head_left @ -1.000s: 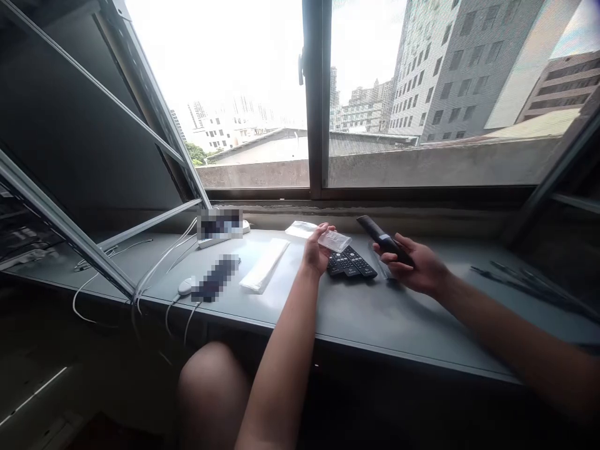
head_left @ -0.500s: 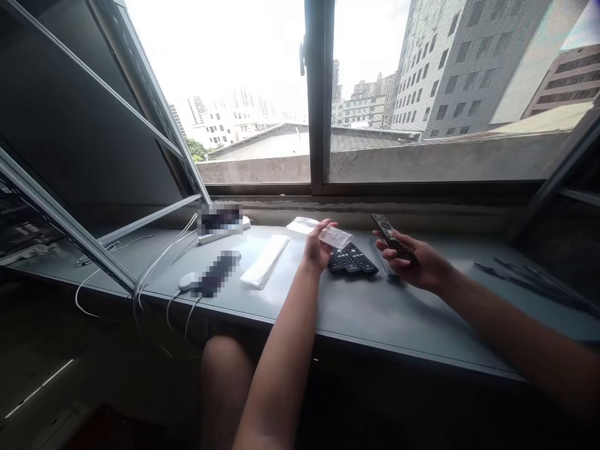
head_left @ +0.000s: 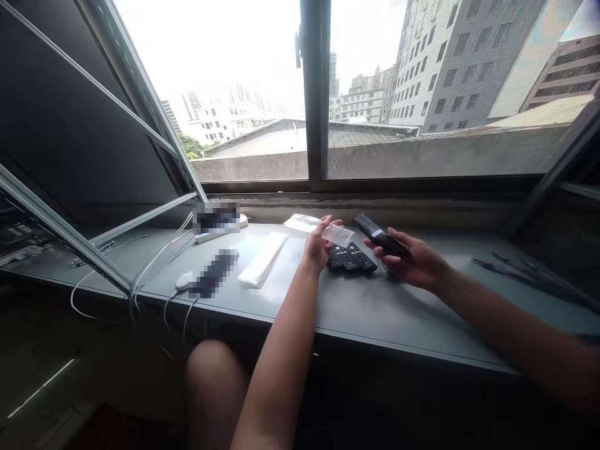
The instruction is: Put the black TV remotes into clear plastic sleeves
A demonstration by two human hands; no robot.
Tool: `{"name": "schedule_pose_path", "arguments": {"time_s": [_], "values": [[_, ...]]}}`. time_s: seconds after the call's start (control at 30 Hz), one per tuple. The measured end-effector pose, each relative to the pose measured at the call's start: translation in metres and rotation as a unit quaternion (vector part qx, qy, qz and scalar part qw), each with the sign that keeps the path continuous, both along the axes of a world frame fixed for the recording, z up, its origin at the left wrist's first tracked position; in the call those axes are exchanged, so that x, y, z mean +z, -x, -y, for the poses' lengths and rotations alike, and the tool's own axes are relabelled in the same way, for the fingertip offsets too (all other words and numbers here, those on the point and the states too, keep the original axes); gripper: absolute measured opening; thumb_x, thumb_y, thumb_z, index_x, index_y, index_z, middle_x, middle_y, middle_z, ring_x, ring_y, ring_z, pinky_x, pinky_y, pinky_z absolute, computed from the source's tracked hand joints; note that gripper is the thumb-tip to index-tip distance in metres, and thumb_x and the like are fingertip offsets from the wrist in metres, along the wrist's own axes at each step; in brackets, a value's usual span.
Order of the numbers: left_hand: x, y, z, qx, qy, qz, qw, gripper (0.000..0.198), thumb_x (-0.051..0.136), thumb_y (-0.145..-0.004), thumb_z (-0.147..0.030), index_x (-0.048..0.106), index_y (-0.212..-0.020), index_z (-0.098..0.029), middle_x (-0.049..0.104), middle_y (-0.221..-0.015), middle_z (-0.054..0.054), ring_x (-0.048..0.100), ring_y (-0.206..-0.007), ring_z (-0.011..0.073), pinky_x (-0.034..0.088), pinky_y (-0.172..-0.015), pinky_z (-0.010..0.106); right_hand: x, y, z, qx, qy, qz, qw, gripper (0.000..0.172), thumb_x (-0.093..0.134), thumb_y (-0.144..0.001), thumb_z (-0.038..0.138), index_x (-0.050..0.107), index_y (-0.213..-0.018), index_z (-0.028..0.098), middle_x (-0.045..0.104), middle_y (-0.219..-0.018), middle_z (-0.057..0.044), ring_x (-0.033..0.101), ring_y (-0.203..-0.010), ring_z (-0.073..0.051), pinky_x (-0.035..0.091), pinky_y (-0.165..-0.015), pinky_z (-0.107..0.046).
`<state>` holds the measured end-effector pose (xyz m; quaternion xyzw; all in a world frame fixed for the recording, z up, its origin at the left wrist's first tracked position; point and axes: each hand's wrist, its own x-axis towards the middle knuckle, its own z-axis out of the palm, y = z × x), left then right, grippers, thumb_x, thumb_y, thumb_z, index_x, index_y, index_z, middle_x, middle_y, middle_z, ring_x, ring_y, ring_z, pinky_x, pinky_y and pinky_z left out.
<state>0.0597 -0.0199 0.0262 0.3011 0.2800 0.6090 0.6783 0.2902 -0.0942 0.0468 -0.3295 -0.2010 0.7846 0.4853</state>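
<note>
My left hand [head_left: 320, 245] is closed on a clear plastic bag [head_left: 338, 235], which sticks out to the right of the fingers over the table. In my right hand [head_left: 412, 257] is a black remote control [head_left: 377, 235], its smooth back with a pale label facing up and its far end pointing to the window. Several black remote controls [head_left: 352, 259] with white-marked buttons lie fanned on the table between my hands. Another flat white plastic bag [head_left: 299, 221] lies behind my left hand, partly covered by it.
A white plastic packet [head_left: 263, 260] lies left of my left arm on the grey table [head_left: 356, 312]. Further left are a power strip [head_left: 220, 234], white cables [head_left: 154, 262] and a round white charger [head_left: 183, 281]. Dark cables [head_left: 525, 275] lie at the right. A metal frame [head_left: 140, 228] stands left.
My right hand has turned the remote control over, from its buttons to its back, and moved it slightly left. The left hand stays nearly in place with the bag.
</note>
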Motion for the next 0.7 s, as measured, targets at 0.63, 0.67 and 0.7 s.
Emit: {"name": "schedule_pose_path", "arguments": {"time_s": [0.63, 0.67, 0.7], "values": [[-0.002, 0.002, -0.004, 0.013, -0.017, 0.043, 0.999, 0.046, 0.085, -0.088, -0.031, 0.068, -0.128, -0.016, 0.079, -0.128, 0.019, 0.079, -0.114, 0.0290, 0.039, -0.047, 0.018, -0.024, 0.007, 0.002, -0.104, -0.479, 0.362, 0.793, 0.035, 0.098, -0.082, 0.053, 0.084, -0.103, 0.029, 0.081, -0.130, -0.010, 0.061, -0.147, -0.038, 0.043, -0.128, -0.057], [-0.002, 0.002, -0.004, 0.013, -0.018, 0.045, 0.999, 0.047, 0.086, -0.088, -0.032, 0.068, -0.128, -0.016, 0.079, -0.128, 0.019, 0.079, -0.115, 0.0296, 0.040, -0.048, 0.018, -0.023, 0.007, 0.003, -0.099, -0.477, 0.369, 0.792, 0.035, 0.096, -0.084, 0.054, 0.085, -0.105, 0.029, 0.081, -0.130, -0.010, 0.062, -0.146, -0.038, 0.044, -0.127, -0.057], [-0.002, 0.002, -0.003, 0.012, -0.019, 0.045, 0.999, 0.049, 0.087, -0.087, -0.032, 0.068, -0.129, -0.016, 0.079, -0.128, 0.019, 0.079, -0.115, 0.0301, 0.041, -0.048, 0.018, -0.023, 0.008, 0.003, -0.097, -0.463, 0.375, 0.797, 0.036, 0.096, -0.084, 0.054, 0.086, -0.108, 0.029, 0.081, -0.130, -0.010, 0.064, -0.142, -0.038, 0.046, -0.126, -0.056]]}}
